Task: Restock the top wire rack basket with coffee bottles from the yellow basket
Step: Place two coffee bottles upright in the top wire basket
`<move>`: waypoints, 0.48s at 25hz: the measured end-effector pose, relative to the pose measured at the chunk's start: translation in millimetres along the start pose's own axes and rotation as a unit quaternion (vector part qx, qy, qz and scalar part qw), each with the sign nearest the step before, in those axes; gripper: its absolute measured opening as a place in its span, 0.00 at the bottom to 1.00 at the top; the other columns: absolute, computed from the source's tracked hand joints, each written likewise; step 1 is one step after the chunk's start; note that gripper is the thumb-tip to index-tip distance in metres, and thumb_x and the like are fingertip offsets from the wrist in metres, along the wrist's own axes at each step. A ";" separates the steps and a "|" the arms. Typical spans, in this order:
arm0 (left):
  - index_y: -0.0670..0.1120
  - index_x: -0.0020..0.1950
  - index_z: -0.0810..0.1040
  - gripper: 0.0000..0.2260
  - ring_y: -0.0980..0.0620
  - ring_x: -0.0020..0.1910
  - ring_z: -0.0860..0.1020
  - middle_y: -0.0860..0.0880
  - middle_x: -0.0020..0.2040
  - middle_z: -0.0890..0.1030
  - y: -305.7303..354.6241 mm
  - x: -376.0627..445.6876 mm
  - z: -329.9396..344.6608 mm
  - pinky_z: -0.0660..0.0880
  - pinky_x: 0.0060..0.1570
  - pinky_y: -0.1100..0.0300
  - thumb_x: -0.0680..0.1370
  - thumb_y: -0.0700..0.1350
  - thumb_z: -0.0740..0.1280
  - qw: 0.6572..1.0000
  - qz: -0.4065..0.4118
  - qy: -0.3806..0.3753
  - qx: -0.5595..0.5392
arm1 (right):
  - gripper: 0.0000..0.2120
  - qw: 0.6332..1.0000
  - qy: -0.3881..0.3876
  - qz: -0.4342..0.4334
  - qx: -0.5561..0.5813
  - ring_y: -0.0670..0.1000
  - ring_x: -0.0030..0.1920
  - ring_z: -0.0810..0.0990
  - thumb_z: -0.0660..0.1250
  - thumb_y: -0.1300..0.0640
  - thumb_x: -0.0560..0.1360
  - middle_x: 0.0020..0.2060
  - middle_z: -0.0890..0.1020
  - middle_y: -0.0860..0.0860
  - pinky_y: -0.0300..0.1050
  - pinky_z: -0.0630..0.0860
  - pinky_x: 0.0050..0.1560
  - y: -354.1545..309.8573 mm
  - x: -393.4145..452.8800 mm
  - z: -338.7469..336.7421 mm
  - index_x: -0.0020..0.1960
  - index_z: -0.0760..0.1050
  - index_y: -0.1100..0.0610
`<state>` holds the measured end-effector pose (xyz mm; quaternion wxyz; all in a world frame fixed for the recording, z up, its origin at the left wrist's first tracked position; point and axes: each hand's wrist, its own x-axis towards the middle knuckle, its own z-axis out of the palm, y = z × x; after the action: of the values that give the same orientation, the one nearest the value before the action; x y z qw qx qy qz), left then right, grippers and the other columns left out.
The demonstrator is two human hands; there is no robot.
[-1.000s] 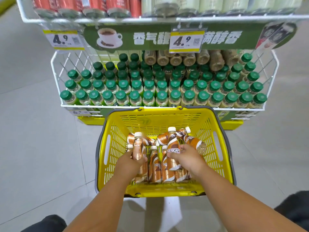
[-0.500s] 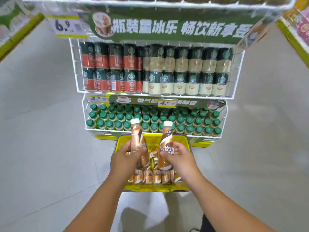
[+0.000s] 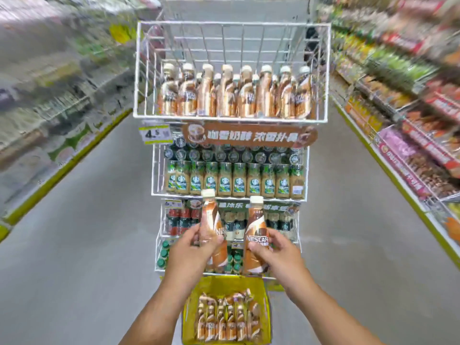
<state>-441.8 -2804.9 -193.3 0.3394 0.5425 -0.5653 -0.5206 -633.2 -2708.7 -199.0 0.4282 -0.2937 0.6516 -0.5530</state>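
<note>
My left hand point(image 3: 188, 252) grips a brown coffee bottle point(image 3: 213, 235) with a cream cap, held upright. A second coffee bottle point(image 3: 256, 241) with a Nescafe label stands upright in the grip of my right hand point(image 3: 278, 255). Both bottles are raised in front of the rack's lower tiers, well below the top wire rack basket point(image 3: 143, 70). That white basket holds rows of the same brown bottles point(image 3: 234, 93), with open room above them. The yellow basket point(image 3: 265, 310) sits on the floor below my arms, with several coffee bottles point(image 3: 227, 317) lying in it.
Under the top basket, the rack's lower tiers point(image 3: 156, 170) hold green-labelled glass bottles, dark bottles and green-capped bottles. A price tag point(image 3: 155, 134) hangs at the top basket's lower left. Blurred store shelves point(image 3: 408, 95) line both sides of the grey aisle floor point(image 3: 87, 232).
Both hands lifted a coffee bottle each out of the yellow basket and raised them. The view tilted up, so the top wire basket has come into sight.
</note>
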 end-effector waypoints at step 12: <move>0.58 0.63 0.79 0.24 0.58 0.46 0.84 0.59 0.53 0.82 144.2 -15.2 -73.8 0.81 0.47 0.58 0.69 0.57 0.79 0.992 0.117 -0.028 -0.039 | 0.16 0.988 0.067 -0.129 0.044 0.46 0.40 0.87 0.79 0.57 0.73 0.47 0.88 0.49 0.40 0.79 0.32 -146.8 -44.8 36.7 0.59 0.80 0.49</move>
<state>-406.5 -2825.2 -35.8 0.4031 0.4444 -0.6133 -0.5138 -593.4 -2719.3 -46.7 0.3207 -0.3186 0.6109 -0.6500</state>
